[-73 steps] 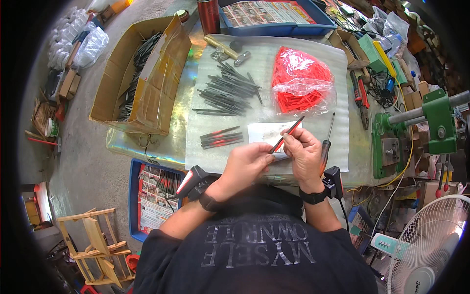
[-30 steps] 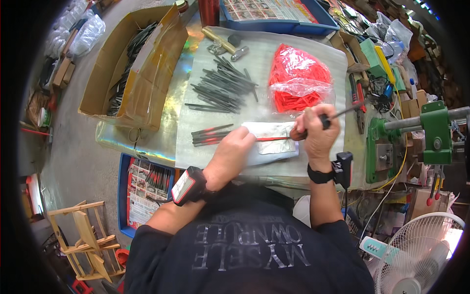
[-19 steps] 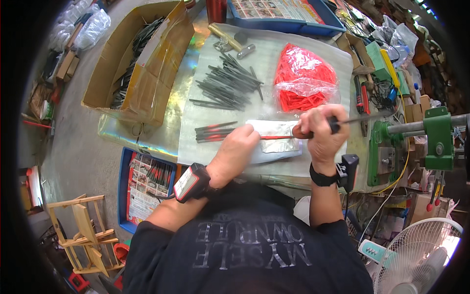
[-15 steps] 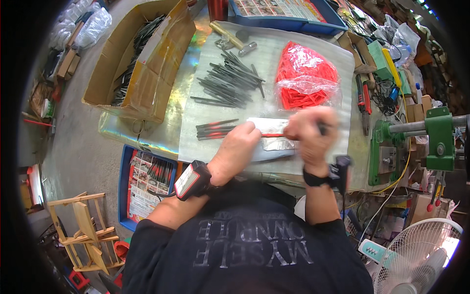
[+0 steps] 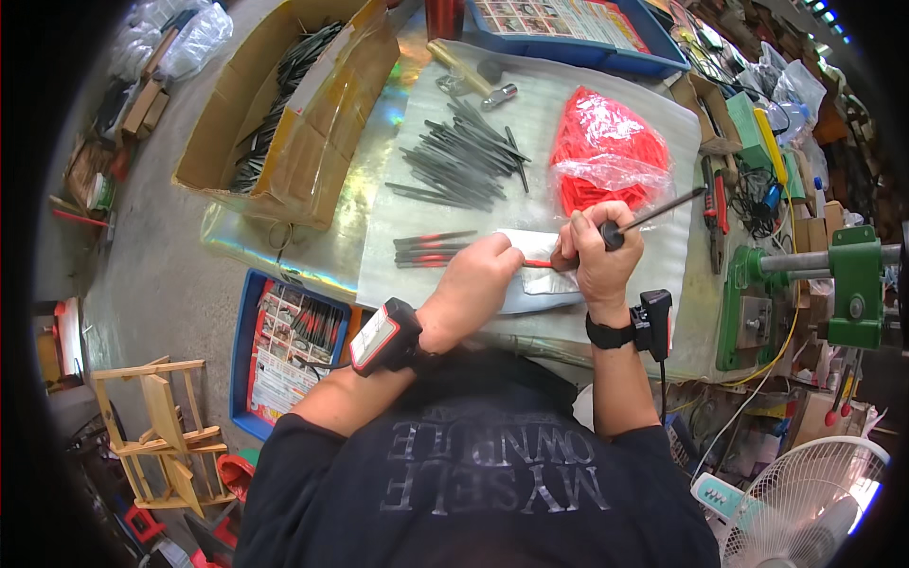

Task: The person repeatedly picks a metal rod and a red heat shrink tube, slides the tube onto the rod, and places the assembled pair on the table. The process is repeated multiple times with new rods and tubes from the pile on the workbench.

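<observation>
A couple of seconds ago both hands hold the red strip [image 5: 538, 264] raised over the white pad [image 5: 547, 284], and the screwdriver [image 5: 658, 212] lies to the right of that pad; now the strip lies low across the pad, and the screwdriver is up in the right hand [image 5: 606, 256], its dark shaft pointing away beyond the pad to the right and its handle end turned toward the strip; the left hand [image 5: 476, 282] has its fingertips drawn together at the pad's left side, pinching the strip so that only a red length shows between the hands; the right fingers are wrapped around the screwdriver handle, though whether the handle's end touches the strip I cannot tell; the right hand, blurred half a second ago, is sharper now, so its motion seems slower or paused; all this suggests that the work has passed from handling the strip in the air to working it against the pad with the handle, the left hand steadying; the black-and-red strips [image 5: 431, 257] stay just left of the pad, the dark strips [image 5: 454, 156] beyond it to the left, and the bag of red pieces [image 5: 606, 151] beyond it to the right.
</observation>
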`<state>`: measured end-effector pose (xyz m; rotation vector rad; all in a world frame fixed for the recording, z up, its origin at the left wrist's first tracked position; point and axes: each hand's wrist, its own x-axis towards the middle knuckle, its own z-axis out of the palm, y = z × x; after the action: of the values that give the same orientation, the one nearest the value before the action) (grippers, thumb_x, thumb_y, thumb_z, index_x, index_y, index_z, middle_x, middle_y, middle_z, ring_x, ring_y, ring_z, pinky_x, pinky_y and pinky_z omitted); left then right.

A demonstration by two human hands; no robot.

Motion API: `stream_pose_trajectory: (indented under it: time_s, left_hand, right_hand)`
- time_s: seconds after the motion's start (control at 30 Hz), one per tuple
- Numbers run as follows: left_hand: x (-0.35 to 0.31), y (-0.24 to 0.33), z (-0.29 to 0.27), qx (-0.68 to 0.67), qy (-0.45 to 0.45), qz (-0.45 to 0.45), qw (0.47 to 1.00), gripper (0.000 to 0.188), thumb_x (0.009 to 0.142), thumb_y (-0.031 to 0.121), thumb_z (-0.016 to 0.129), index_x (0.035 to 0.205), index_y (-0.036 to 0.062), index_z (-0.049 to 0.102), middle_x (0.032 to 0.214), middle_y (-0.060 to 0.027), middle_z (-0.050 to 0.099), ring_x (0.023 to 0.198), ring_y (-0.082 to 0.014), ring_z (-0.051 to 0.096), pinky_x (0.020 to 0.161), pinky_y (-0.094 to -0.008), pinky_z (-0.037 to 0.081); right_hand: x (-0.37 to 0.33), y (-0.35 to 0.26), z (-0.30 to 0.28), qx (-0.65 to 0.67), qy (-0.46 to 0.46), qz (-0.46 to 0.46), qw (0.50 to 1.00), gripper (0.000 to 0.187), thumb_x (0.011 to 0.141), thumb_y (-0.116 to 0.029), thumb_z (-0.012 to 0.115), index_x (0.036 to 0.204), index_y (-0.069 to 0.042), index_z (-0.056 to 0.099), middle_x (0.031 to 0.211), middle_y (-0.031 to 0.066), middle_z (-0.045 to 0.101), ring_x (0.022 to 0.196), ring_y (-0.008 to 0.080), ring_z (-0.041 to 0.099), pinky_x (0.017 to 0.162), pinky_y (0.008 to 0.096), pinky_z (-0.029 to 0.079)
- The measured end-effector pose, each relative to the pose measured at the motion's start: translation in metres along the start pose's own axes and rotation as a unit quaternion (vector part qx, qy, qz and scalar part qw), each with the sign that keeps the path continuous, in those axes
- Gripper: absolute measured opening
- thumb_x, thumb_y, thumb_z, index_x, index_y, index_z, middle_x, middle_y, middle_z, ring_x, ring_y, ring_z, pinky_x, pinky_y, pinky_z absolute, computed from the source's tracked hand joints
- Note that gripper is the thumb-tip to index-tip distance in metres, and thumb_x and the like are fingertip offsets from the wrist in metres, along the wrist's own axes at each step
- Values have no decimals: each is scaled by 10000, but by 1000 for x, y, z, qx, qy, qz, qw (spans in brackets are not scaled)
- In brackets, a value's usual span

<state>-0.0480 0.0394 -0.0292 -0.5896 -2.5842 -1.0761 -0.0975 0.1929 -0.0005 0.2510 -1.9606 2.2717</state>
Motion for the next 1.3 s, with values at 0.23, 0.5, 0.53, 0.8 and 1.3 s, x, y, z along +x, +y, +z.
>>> stream_pose_trajectory:
  time_s: [0.23,0.5,0.53,0.8,1.3]
  left_hand:
    - [-1,-2,0,-56,27,-27,998,42,772,-2,586,790,31,569,787,-135,560,732,-325,584,633,-383,485]
    - [-1,-4,2,-51,16,-30,998,70,765,-6,589,826,23,575,815,-149,562,752,-344,584,655,-386,487]
    - [-2,-3,2,-62,11,-33,997,71,766,-5,588,830,23,575,816,-151,562,755,-345,584,657,-387,487]
    - [-2,-2,3,-68,36,-27,997,7,747,-7,553,741,-7,551,784,-158,546,703,-334,569,626,-392,475]
    - [-3,-2,2,-79,39,-47,995,38,772,6,596,803,21,580,810,-138,573,767,-332,583,664,-384,480]
  right_hand:
    - [1,-20,6,29,-26,-41,998,183,777,99,602,765,-32,475,576,23,527,454,64,491,407,216,394]
    - [5,-23,26,-143,-88,-312,935,180,738,39,652,807,-42,507,682,50,568,559,128,523,531,255,438]
    - [1,-16,30,-126,-90,-178,972,182,709,12,687,777,-66,538,669,11,565,557,101,506,519,250,419]
    - [-1,-28,11,133,-110,-201,964,148,776,93,571,817,-6,470,669,97,562,542,136,525,500,259,446]
    - [-11,-48,-32,71,61,-69,993,123,854,-21,580,919,-20,476,642,96,556,533,155,549,494,278,484]
